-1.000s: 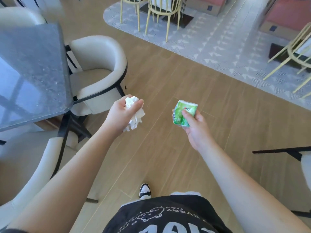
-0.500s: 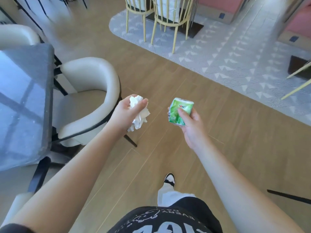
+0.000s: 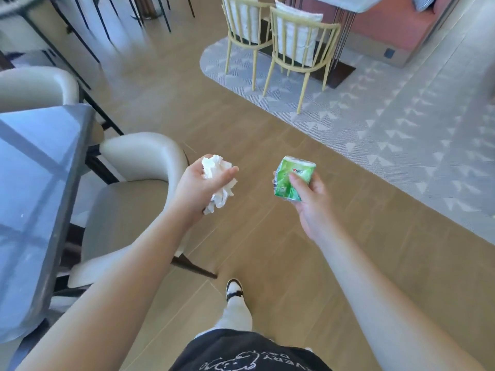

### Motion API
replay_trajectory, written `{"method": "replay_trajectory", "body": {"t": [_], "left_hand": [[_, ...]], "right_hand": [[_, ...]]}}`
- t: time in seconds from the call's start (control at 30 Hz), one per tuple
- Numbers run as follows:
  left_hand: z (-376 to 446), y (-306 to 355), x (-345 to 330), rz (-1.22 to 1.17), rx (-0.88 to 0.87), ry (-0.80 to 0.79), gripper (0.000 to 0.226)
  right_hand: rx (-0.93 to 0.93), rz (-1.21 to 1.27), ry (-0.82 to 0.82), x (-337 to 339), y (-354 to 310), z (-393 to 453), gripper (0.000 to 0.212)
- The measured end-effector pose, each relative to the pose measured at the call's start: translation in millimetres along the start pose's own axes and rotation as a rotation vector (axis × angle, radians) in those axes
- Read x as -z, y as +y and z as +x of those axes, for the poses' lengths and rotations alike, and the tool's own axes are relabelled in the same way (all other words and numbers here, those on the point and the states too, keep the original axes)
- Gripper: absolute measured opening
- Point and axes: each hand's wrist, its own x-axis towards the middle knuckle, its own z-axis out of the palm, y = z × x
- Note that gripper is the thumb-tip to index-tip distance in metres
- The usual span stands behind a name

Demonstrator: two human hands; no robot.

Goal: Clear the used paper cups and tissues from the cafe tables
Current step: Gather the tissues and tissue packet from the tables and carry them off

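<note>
white crumpled tissue point(image 3: 218, 180), one wad: held in the left hand point(image 3: 199, 187), fingers curled round it, thumb laid across the top; paper shows above the thumb and hangs out below the palm toward the wrist. carried in the air over the floor, not on any table.

green tissue packet point(image 3: 293, 179), one, plastic-wrapped, red mark on the face: gripped in the right hand point(image 3: 312, 200), thumb pressed on the front face, the other fingers behind it; the upper end stands clear above the fingertips. the two hands are level with each other and apart, bare floor showing between them.

wooden plank floor point(image 3: 267, 231): open strip running from the person's feet ahead and up to the left.

dark glossy table point(image 3: 40, 204): at the left, its near corner and long edge beside the left forearm.

cream tub chair point(image 3: 128, 199): tucked against that table edge, its curved back just left of the left hand, one dark leg reaching out onto the floor.

grey patterned rug point(image 3: 375, 116): right and ahead, its rounded edge meeting the wood.

yellow spindle chairs point(image 3: 297, 49), two: on the rug at the top, backs toward the camera.

black and white shoe point(image 3: 234, 289): on the wood, below and between the hands.
</note>
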Motion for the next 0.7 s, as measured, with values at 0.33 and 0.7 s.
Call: {"method": "replay_trajectory", "body": {"t": [0.33,0.7], "left_hand": [[186.0,41.4,57.0,-0.039,-0.037,0.069,0.014],[353.7,87.8,79.9,0.026,-0.021,0.081,0.01]], "right_hand": [[-0.033,-0.055,-0.058,-73.8,-15.9,195.2,0.019],[-0.067,-0.083,-0.052,-113.3,-42.5,368.6,0.019]]}}
